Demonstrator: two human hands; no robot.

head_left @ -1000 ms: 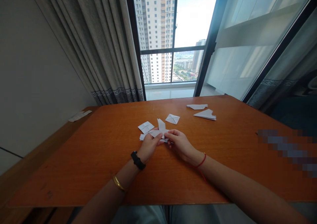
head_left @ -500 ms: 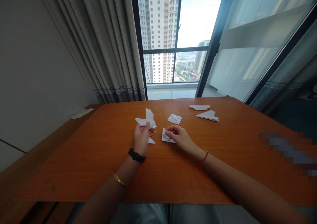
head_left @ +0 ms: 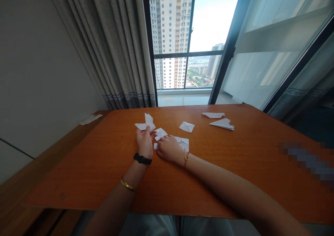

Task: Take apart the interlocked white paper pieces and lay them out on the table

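Left hand (head_left: 144, 141) pinching folded paper model (head_left: 145, 123) aloft; right hand (head_left: 168, 147) flat on small paper pieces (head_left: 159, 134), gripping nothing. Probably mid-assembly; next needs picking one piece.

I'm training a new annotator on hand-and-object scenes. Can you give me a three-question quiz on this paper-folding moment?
1. True or false: the left hand holds a folded paper piece raised off the table.
2. What does the right hand rest on? A) flat paper squares B) a curtain C) a cup
3. Which wrist wears the black band?

Key: 1 true; 2 A; 3 left.
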